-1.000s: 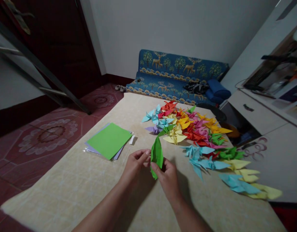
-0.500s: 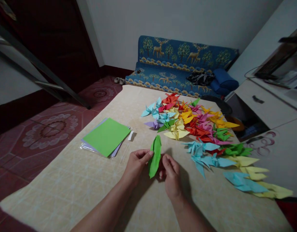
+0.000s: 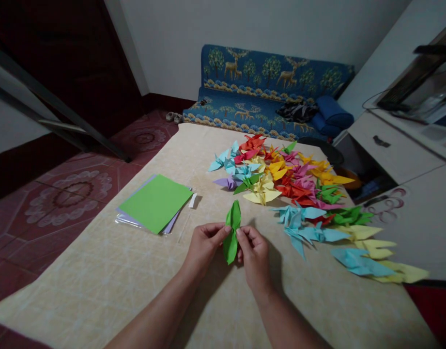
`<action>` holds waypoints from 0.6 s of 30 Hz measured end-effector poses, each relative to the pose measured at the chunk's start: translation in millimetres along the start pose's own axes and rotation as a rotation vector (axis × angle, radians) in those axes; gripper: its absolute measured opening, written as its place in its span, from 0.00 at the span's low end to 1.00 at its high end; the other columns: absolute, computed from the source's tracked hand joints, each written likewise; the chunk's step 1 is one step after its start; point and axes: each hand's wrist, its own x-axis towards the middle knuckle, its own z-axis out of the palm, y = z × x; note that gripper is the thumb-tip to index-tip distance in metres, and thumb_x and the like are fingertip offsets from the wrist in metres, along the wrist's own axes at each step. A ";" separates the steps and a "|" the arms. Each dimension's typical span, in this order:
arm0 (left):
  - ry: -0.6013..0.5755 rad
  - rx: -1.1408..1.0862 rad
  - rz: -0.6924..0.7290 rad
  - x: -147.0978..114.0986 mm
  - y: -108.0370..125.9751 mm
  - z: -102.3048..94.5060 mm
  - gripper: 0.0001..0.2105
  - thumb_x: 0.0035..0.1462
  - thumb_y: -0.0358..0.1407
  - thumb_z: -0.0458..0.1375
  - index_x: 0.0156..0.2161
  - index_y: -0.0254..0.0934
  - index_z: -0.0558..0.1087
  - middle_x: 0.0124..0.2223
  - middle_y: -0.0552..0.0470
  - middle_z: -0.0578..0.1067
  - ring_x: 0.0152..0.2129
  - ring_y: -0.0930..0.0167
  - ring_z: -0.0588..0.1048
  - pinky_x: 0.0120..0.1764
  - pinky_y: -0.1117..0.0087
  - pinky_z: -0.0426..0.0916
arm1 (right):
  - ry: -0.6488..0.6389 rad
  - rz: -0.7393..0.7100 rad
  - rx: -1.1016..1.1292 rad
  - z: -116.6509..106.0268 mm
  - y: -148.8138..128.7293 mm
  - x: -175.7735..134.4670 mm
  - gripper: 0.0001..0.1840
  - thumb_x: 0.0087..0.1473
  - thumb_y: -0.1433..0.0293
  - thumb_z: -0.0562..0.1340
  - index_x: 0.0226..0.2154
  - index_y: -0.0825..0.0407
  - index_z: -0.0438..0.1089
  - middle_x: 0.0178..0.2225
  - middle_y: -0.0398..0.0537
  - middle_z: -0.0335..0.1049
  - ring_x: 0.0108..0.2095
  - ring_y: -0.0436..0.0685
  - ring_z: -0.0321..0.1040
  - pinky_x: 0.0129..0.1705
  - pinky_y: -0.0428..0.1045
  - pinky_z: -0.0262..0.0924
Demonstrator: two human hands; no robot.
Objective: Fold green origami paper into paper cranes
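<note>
Between my two hands, over the middle of the table, is a folded green paper piece (image 3: 233,245), long and narrow with pointed ends. My left hand (image 3: 208,242) pinches its left edge near the middle, thumb on top. From the other side my right hand (image 3: 253,249) pinches the same paper, thumb and fingertips at its waist. The paper is drawn in there and flares above and below. Fingertips beneath the paper are partly hidden. To the right lie several folded paper cranes (image 3: 297,186) in red, yellow, blue, green, pink, orange and purple.
A stack of paper sheets with a green one on top (image 3: 155,203) lies left on the cloth-covered table (image 3: 110,286), beside a small white scrap (image 3: 192,200). A blue deer-patterned sofa (image 3: 244,106) stands behind. A white cabinet (image 3: 407,155) borders the right; a metal ladder (image 3: 63,97) leans left.
My right hand has moved in to pinch the green paper at its middle, which now looks narrowed there instead of one broad strip. The view has shifted slightly.
</note>
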 end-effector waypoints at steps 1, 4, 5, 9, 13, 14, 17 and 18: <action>-0.006 0.009 0.002 0.0 -0.5 -0.1 0.14 0.42 0.40 0.70 0.33 0.31 0.82 0.27 0.46 0.80 0.20 0.72 0.72 0.25 0.72 0.66 | 0.016 -0.012 -0.018 0.2 -1.0 -0.2 0.18 0.49 0.54 0.64 0.25 0.51 0.64 0.13 0.33 0.56 0.13 0.45 0.51 0.13 0.41 0.46; -0.026 0.040 0.005 0.0 -1.9 -0.2 0.14 0.42 0.40 0.70 0.32 0.30 0.82 0.27 0.45 0.80 0.20 0.71 0.73 0.25 0.72 0.65 | 0.051 -0.059 -0.056 0.1 -2.9 -0.5 0.17 0.49 0.56 0.64 0.24 0.51 0.64 0.13 0.33 0.55 0.13 0.45 0.51 0.14 0.41 0.46; -0.031 0.047 0.004 -0.1 -2.1 -0.3 0.14 0.42 0.40 0.70 0.32 0.29 0.82 0.27 0.44 0.80 0.21 0.71 0.73 0.26 0.71 0.65 | 0.055 -0.071 -0.066 -0.1 -2.9 -0.5 0.16 0.49 0.57 0.64 0.23 0.51 0.64 0.13 0.34 0.54 0.13 0.45 0.51 0.14 0.41 0.46; -0.027 0.063 0.010 -0.5 -1.8 -0.6 0.13 0.42 0.39 0.70 0.30 0.30 0.81 0.24 0.47 0.79 0.19 0.72 0.72 0.25 0.73 0.65 | 0.054 -0.092 -0.091 -1.2 0.0 0.0 0.15 0.49 0.59 0.64 0.23 0.51 0.65 0.14 0.34 0.56 0.14 0.46 0.52 0.15 0.42 0.47; -0.013 0.059 0.024 0.1 -2.4 -0.8 0.12 0.40 0.39 0.71 0.28 0.30 0.81 0.23 0.48 0.78 0.18 0.74 0.71 0.24 0.74 0.64 | 0.060 -0.117 -0.109 -1.1 2.8 0.2 0.13 0.49 0.61 0.64 0.23 0.52 0.66 0.16 0.37 0.60 0.16 0.46 0.54 0.16 0.42 0.49; -0.014 0.058 0.026 0.4 -3.0 -0.8 0.12 0.40 0.39 0.71 0.27 0.30 0.81 0.23 0.48 0.78 0.18 0.74 0.71 0.24 0.74 0.64 | 0.065 -0.119 -0.101 -0.8 2.9 0.1 0.12 0.49 0.62 0.64 0.25 0.52 0.67 0.17 0.38 0.62 0.16 0.46 0.55 0.16 0.42 0.50; -0.022 0.061 0.026 1.4 -5.0 -1.4 0.13 0.40 0.40 0.71 0.26 0.30 0.80 0.23 0.48 0.78 0.18 0.74 0.72 0.25 0.74 0.65 | 0.076 -0.128 -0.047 -0.1 3.2 -0.5 0.11 0.49 0.64 0.65 0.33 0.52 0.67 0.20 0.38 0.64 0.17 0.46 0.57 0.17 0.42 0.51; -0.025 0.060 0.024 1.7 -5.6 -1.7 0.13 0.40 0.40 0.71 0.26 0.30 0.80 0.23 0.48 0.78 0.18 0.74 0.72 0.25 0.74 0.66 | 0.075 -0.143 -0.034 -0.1 3.6 -0.7 0.12 0.49 0.65 0.65 0.36 0.52 0.66 0.20 0.37 0.64 0.17 0.47 0.58 0.17 0.42 0.52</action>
